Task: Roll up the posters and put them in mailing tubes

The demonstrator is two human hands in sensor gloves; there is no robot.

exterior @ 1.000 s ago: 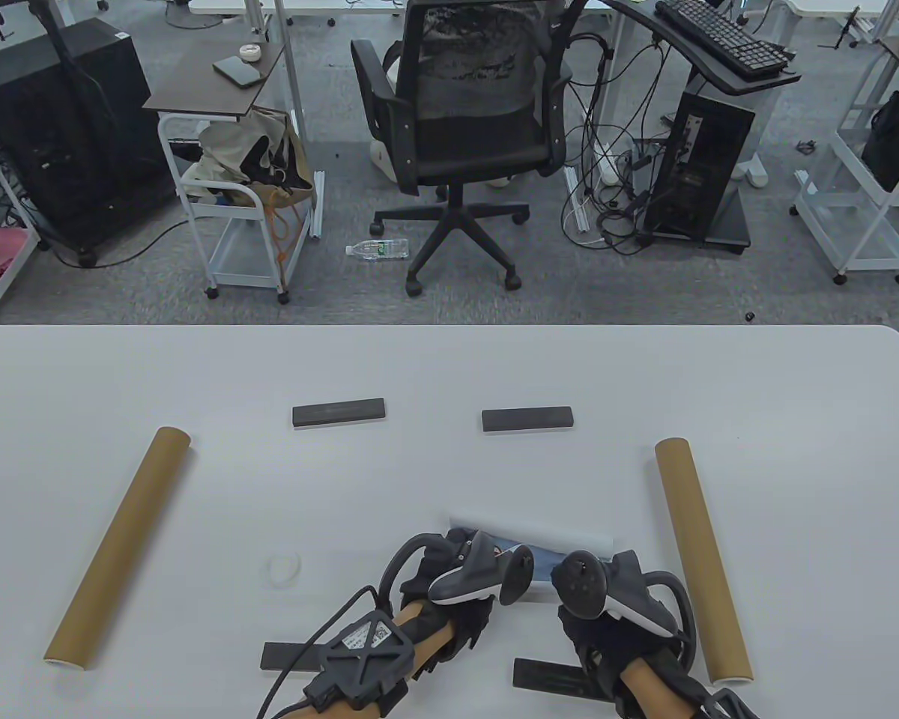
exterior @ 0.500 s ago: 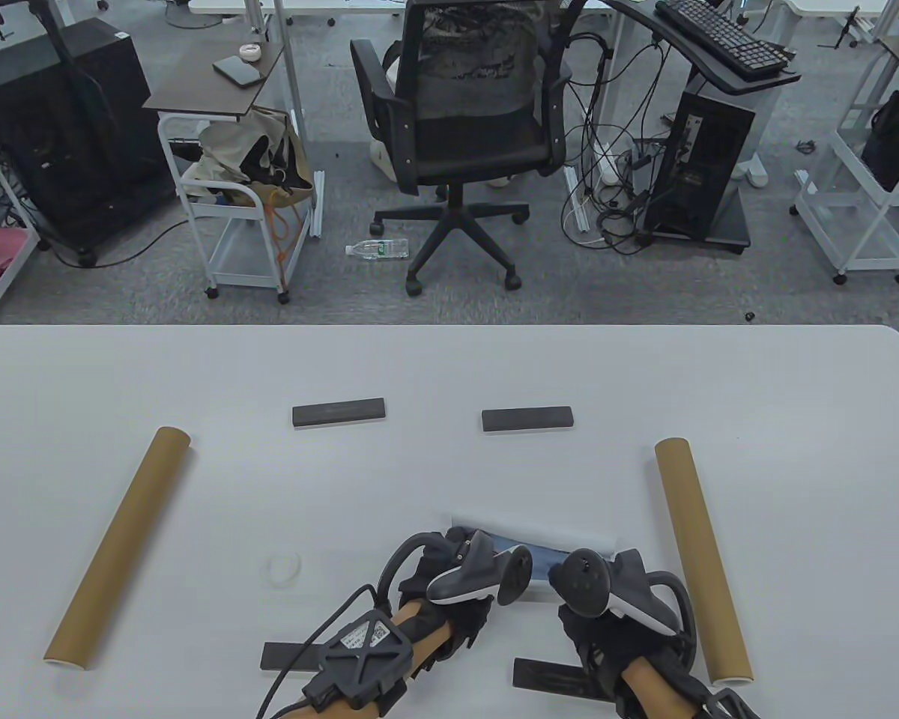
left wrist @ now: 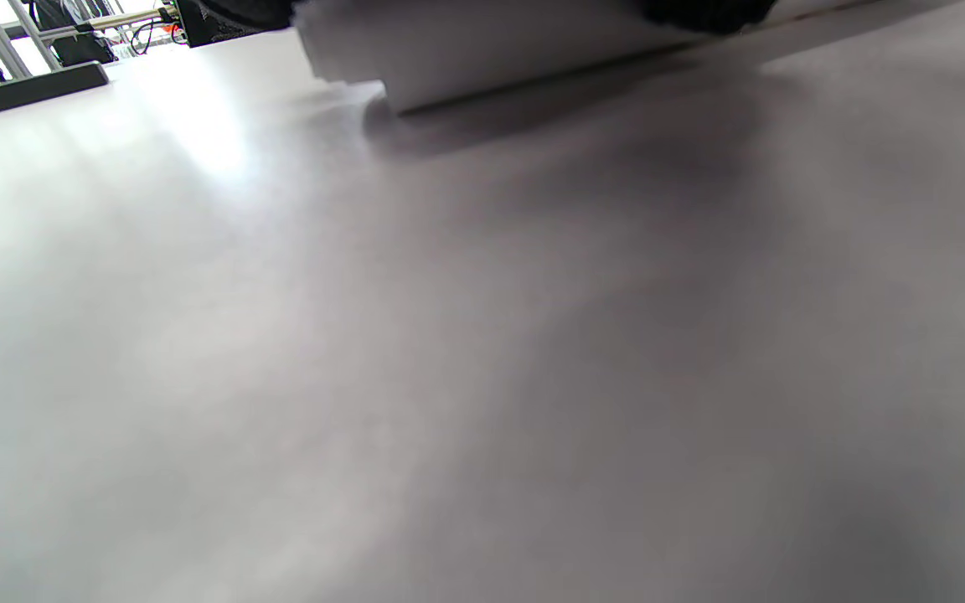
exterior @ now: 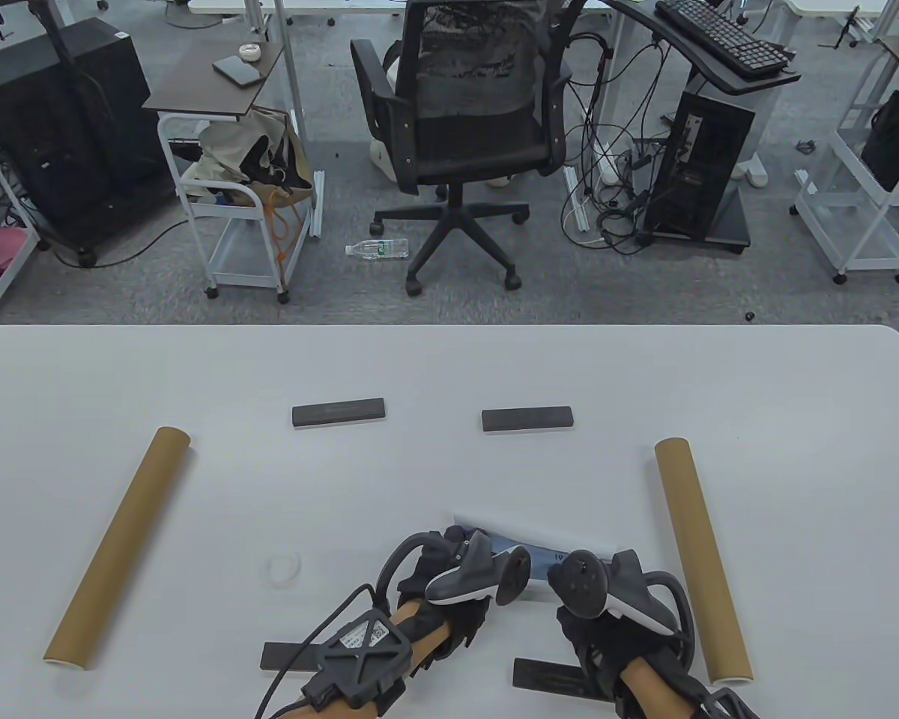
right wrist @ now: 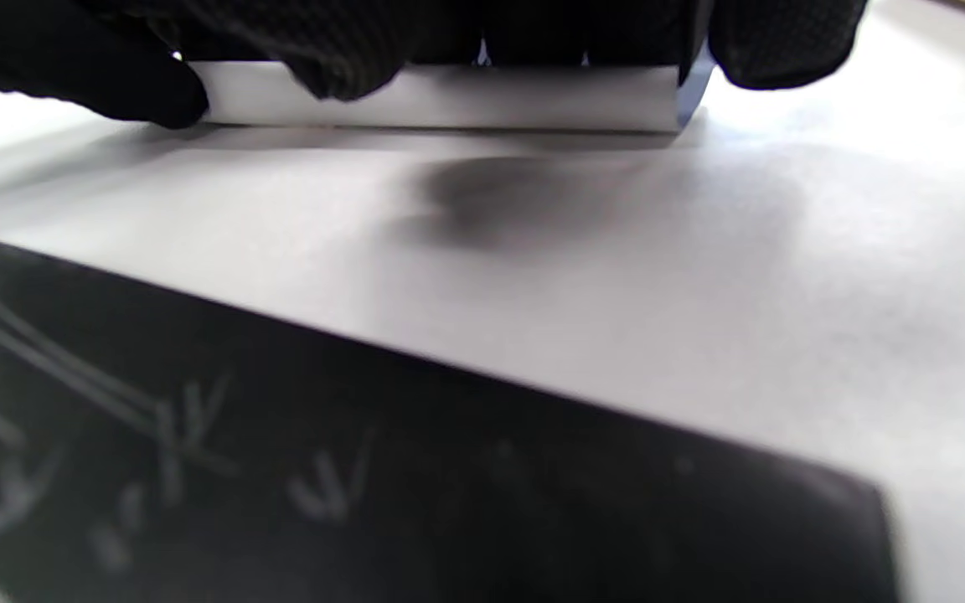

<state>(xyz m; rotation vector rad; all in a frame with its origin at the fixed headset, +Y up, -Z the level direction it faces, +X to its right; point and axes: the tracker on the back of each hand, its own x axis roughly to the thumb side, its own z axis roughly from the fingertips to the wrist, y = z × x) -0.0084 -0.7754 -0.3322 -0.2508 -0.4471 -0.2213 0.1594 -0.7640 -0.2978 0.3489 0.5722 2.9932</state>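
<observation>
A white table (exterior: 449, 374) fills the lower half of the table view, with an office floor, a black chair (exterior: 468, 127) and a computer tower (exterior: 708, 161) beyond its far edge.

Nearest the person, two dark bars lie flat by the table's bottom edge: one (exterior: 288, 657) under the left forearm and one (exterior: 558, 678) under the right forearm, the latter looming large and blurred in the right wrist view (right wrist: 365, 469).

Just past them, the left hand (exterior: 449, 573) and the right hand (exterior: 607, 599) sit side by side on the rolled poster (exterior: 539, 541), a white roll lying crosswise on the table with a strip of blue print showing between the trackers. In the right wrist view, black gloved fingers (right wrist: 323, 50) curl down over the top of the roll (right wrist: 449, 96), a fingertip touching the table at its left end and another wrapping its right end; both hands press and hold the poster. In the left wrist view only the roll's end (left wrist: 466, 50) and a dark patch of glove at the top edge show, so the left fingers' spread cannot be told there.

A small clear ring (exterior: 283, 569) lies left of the left hand. One cardboard tube (exterior: 700, 558) lies just right of the right hand, another (exterior: 120, 547) well to the left.

Farther off lie two more dark bars (exterior: 338, 412) (exterior: 527, 419), apart from each other.
</observation>
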